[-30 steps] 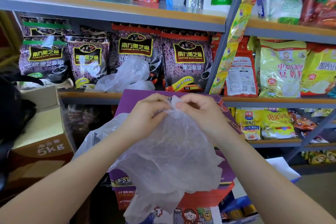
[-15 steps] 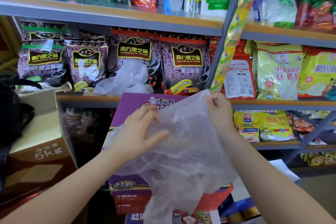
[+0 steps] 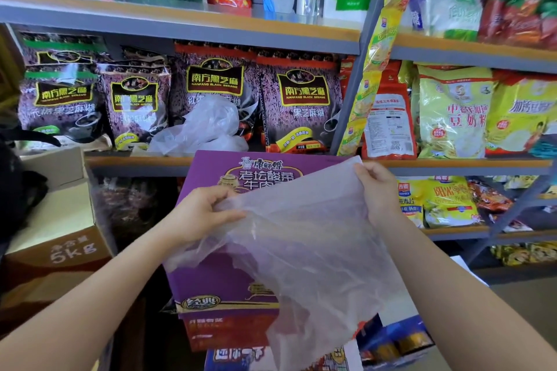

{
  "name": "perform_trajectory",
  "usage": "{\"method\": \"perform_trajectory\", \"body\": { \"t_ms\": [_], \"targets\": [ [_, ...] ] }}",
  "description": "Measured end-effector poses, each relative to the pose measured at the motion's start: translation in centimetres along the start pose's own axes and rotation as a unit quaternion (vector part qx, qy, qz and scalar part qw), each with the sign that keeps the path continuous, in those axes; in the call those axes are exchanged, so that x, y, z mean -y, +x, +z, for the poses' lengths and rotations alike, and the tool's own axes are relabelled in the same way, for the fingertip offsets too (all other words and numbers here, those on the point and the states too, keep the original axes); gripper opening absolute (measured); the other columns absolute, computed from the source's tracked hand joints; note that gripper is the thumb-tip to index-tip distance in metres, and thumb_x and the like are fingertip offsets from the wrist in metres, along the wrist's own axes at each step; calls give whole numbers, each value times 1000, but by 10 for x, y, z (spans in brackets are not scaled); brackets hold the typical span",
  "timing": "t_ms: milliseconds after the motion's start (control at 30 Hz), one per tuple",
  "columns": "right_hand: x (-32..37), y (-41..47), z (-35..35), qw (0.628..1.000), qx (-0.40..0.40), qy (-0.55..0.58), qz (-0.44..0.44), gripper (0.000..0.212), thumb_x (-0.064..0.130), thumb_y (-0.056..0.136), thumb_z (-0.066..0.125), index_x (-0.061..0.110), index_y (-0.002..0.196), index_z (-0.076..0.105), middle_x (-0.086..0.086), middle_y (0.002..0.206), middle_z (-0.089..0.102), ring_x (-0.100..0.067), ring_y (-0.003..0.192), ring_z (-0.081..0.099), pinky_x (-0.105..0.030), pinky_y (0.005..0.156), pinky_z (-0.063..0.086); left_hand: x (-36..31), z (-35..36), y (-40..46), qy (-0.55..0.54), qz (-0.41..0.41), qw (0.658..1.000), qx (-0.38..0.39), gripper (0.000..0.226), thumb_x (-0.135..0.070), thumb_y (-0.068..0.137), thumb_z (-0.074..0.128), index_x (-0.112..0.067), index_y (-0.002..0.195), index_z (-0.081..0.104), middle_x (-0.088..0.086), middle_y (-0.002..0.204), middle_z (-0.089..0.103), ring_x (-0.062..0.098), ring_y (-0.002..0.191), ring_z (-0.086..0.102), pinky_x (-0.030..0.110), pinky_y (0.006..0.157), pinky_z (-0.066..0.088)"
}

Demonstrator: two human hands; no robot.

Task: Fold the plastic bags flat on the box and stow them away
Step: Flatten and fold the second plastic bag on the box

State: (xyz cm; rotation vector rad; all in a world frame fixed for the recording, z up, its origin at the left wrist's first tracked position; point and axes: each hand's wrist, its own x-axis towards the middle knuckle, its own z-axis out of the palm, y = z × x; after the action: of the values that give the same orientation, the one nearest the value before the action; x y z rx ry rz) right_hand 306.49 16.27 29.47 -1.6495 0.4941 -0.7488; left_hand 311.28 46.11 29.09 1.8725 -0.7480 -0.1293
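Two surfaces meet: over the purple printed cardboard box (image 3: pixel 217 277) we spread a thin translucent plastic bag (image 3: pixel 304 250), judged weightless, limp and slippery, best held by its edges. Our left hand (image 3: pixel 200 214) pinches its left edge; our right hand (image 3: pixel 378 190) its top corner.

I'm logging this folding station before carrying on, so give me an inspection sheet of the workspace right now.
Surface: purple box, top partly covered by the bag.
Job's things: clear plastic bag spread over the box; crumpled bags on the shelf behind.
Clutter: brown carton at left.
Grip: left hand pinches the bag's left edge; right hand holds its top right corner.
Cables: nothing seen.
Surroundings: shelves of packaged food.
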Motion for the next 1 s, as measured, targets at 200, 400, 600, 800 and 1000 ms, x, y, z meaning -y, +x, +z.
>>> {"method": "perform_trajectory", "body": {
  "t_ms": [200, 400, 600, 800, 1000],
  "targets": [
    [11, 2, 3, 1000, -2, 20, -4, 25, 14, 90, 58, 24, 69, 65, 8, 75, 60, -9, 76, 51, -23, 73, 43, 10, -19, 5, -41, -41, 968, 243, 45, -62, 54, 77, -19, 65, 72, 5, 66, 60, 13, 69, 49, 24, 68, 41],
    [32, -7, 21, 996, 71, 2, -46, 13, 13, 91, 57, 16, 82, 66, 8, 83, 61, 0, 75, 52, -5, 65, 42, -26, -23, 4, 77, -132, 914, 376, 52, -76, 56, 63, -25, 63, 70, -10, 56, 60, 7, 57, 53, 21, 59, 44],
    [65, -25, 52, 974, 173, -51, -139, 22, 11, 88, 59, 18, 67, 60, 7, 66, 53, 1, 61, 45, -14, 59, 35, -67, 19, 33, 30, -34, 999, 3, 33, -42, 81, 63, -19, 103, 56, -8, 94, 62, 5, 85, 57, 26, 79, 45],
    [87, -37, 50, 941, 287, -91, -154, 22, 12, 89, 60, 15, 67, 57, 4, 62, 53, 2, 56, 44, -15, 56, 33, -71, 25, 44, 8, -2, 998, -70, 33, -25, 90, 55, 7, 80, 53, 7, 67, 47, 12, 60, 41, 28, 56, 31],
    [69, -32, 11, 892, 442, -97, 9, 13, 11, 88, 59, 15, 86, 70, 3, 79, 71, -8, 73, 63, -19, 68, 49, -49, 5, 33, -49, -58, 974, -215, 33, -24, 94, 48, -15, 63, 38, -2, 57, 33, 5, 48, 29, 21, 44, 26]
  ]
}}
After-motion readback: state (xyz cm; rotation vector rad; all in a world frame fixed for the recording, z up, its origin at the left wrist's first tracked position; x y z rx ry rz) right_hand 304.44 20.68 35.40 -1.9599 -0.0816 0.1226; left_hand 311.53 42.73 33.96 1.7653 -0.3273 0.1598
